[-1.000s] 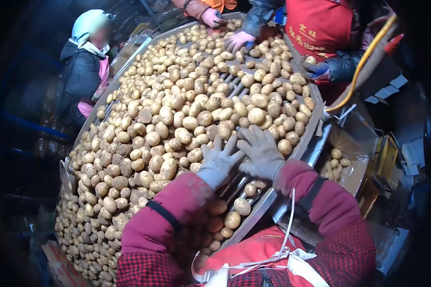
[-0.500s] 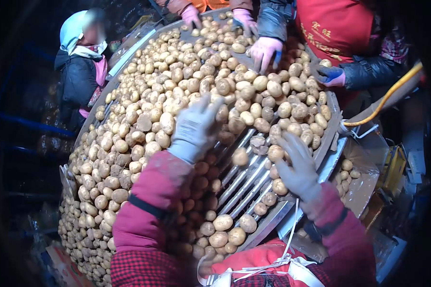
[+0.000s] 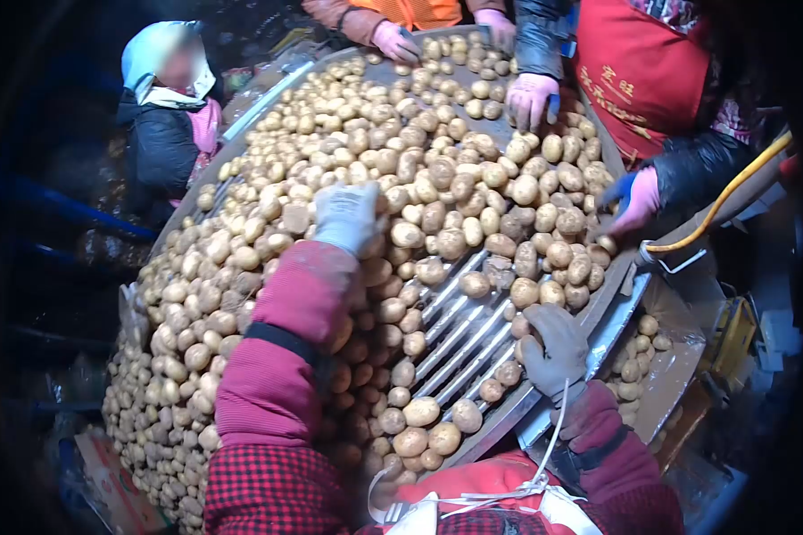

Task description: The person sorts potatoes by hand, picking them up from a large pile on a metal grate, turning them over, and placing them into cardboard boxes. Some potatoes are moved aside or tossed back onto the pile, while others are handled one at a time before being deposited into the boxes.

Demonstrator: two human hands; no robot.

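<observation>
- Sorting step, I judge: left hand (image 3: pixel 348 214) lies on the potatoes (image 3: pixel 437 169) mid-pile; can't tell its grip.
- Right hand (image 3: pixel 553 348) grip clenched on a potato (image 3: pixel 517 326) at the roller bed (image 3: pixel 459 325) edge.
- Next calls for lifting it clear.

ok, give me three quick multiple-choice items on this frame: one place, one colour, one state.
1. Where is the right hand? A mid-pile; B at the near right rim of the roller table; C inside a crate.
2. Glove colour on the left hand? A grey; B pink; C blue.
3. The rollers beside the right hand are: A bare; B fully covered; C draped in cloth.
Answers: B, it curls by the rim; A, its knit glove is grey; A, metal bars show between the potatoes.
</observation>
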